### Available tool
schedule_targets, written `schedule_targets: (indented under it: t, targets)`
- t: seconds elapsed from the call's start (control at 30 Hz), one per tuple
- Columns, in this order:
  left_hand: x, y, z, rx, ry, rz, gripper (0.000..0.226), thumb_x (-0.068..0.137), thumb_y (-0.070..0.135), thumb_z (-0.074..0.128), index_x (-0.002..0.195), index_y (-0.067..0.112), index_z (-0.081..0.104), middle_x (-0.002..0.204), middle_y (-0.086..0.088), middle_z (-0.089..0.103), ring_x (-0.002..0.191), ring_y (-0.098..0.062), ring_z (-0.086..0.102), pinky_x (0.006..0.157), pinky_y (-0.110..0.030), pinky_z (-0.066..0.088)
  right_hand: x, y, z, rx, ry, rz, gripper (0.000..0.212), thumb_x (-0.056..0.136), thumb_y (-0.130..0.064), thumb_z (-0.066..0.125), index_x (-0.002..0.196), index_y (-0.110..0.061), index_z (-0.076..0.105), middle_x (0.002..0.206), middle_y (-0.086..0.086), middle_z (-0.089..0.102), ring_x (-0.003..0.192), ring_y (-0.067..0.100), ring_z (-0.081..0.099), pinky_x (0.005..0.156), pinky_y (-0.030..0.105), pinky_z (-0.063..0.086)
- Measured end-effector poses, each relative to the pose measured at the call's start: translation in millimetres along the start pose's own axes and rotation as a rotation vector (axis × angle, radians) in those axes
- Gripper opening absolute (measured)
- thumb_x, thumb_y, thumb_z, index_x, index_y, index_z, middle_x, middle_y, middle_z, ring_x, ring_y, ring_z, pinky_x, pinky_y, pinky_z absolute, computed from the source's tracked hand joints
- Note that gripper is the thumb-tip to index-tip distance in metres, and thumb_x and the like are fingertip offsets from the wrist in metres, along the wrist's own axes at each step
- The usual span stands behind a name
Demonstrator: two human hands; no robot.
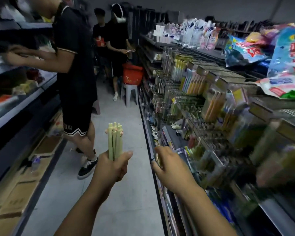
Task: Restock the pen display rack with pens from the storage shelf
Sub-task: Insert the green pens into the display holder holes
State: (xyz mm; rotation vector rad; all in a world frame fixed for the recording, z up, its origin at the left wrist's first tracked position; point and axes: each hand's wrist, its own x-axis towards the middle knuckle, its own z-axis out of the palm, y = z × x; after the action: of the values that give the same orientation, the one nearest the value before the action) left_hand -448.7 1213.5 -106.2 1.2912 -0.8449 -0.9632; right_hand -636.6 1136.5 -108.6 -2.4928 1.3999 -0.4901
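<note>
Operator: How does my hold on the stock read?

Inspector: Your left hand [111, 166] is clenched round a bundle of pale green pens [115, 142]. You carry it upright over the aisle floor, tops uppermost. In my judgement that keeps the barrels squared together and leaves the tops free for drawing one at a time.

Operator: And the other hand?

Inspector: Your right hand [170, 167] reaches toward the front edge of the right-hand shelving [148, 137], fingers curled. Something small and pale shows at the fingertips, but blur stops me telling whether you grasp a pen or nothing.

Operator: Where does the load go?

Inspector: The hanging packs on that shelving are smeared, so I cannot pick out the pen display rack itself. Your bundle sits near the shelving and does not touch it. Note the person in black [75, 57] standing close on your left at the opposite shelf. A red basket [132, 74] rests on a stool [129, 92] farther down. I advise you to keep the bundle tucked in.
</note>
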Motion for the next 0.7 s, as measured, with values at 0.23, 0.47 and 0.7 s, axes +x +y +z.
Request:
schedule_targets:
  t: [0.23,0.47,0.7]
  targets:
    - [172.9,-24.1,15.8,0.009,0.030,-0.021,0.038,0.093,0.019,0.073,0.068,0.018,0.044,0.054,0.001,0.035,0.044,-0.013,0.030,0.044,-0.023,0.026,171.1,60.1,31.7,0.012,-0.009,0.025,0.042,0.099,-0.040,0.053,0.137,-0.024,0.047,0.134,-0.003,0.053,0.119,0.020,0.054,0.087,0.034,0.046]
    - [364.7,-29.9,47.5,0.018,0.098,-0.060,0.035,0.093,0.017,0.073,0.072,0.016,0.046,0.054,0.000,0.036,0.043,-0.013,0.032,0.044,-0.023,0.025,366.3,123.8,50.0,0.068,-0.064,-0.005,0.047,0.100,-0.042,0.053,0.143,-0.026,0.043,0.143,-0.005,0.050,0.126,0.019,0.051,0.093,0.035,0.048]
    - [550.9,-22.3,61.1,-0.067,0.109,-0.078,0.037,0.085,0.020,0.078,0.072,0.017,0.043,0.053,0.001,0.031,0.043,-0.014,0.025,0.045,-0.025,0.019,564.2,160.5,54.1,0.056,-0.084,-0.032,0.049,0.100,-0.043,0.054,0.144,-0.024,0.043,0.142,-0.001,0.049,0.123,0.021,0.053,0.092,0.037,0.049]
